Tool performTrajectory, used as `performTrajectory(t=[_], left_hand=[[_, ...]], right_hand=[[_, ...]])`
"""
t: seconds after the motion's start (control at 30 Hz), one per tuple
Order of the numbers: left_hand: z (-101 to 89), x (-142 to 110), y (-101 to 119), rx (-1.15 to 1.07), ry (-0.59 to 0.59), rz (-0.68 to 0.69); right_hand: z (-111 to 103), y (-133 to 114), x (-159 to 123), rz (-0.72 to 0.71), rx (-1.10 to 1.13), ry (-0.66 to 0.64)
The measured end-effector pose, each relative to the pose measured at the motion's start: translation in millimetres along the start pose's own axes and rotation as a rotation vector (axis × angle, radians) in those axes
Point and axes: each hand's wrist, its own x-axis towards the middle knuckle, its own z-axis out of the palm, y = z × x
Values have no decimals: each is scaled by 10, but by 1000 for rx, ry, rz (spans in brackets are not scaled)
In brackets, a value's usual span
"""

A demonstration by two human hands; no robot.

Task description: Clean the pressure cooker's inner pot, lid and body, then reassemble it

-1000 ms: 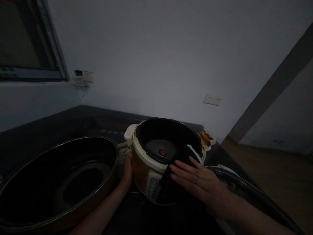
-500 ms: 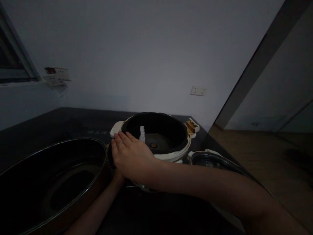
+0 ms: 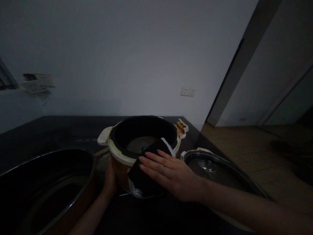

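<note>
An uncovered electric cooker [image 3: 120, 156], with a white rim, brown body and black interior, stands in front of me. My right hand [image 3: 171, 174], a ring on one finger, lies with fingers extended over a black cloth [image 3: 146, 174] with a white edge. It presses the cloth against the cooker's front right side. My left hand [image 3: 110, 179] is at the cooker's left side below the white handle; its fingers are mostly hidden behind the body. Close on the left is a large black-lined pot [image 3: 89, 176]. A round lid [image 3: 217, 174] lies to the right, partly behind my right forearm.
Everything stands on a dark glossy table [image 3: 66, 125] against a pale wall. A socket [image 3: 187, 91] is on that wall, and more sockets [image 3: 36, 83] hang at the left. Beyond the table's right edge is a wooden floor [image 3: 227, 143]. The light is dim.
My right hand has moved with the cloth from the cooker's left side to its front right. It no longer covers my left hand. The view has shifted slightly.
</note>
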Motion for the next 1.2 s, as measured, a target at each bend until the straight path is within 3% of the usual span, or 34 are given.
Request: performTrajectory(t=[0.2, 0.37, 0.57, 0.9, 1.1, 1.2], left_hand=[[-50, 122, -194, -129, 61, -131], [-59, 148, -189, -138, 66, -163], [-48, 118, -160, -122, 64, -113], [-3, 113, -74, -163, 91, -156], [-20, 119, -100, -161, 71, -164], [-28, 105, -97, -139, 56, -144]], right_hand=[[123, 467, -537, 27, 232, 119], [248, 624, -595, 450, 413, 329], [147, 573, -376, 718, 560, 355], [147, 962, 63, 901, 522, 163], [57, 1141, 287, 946, 402, -81], [59, 1242, 376, 961, 377, -124]])
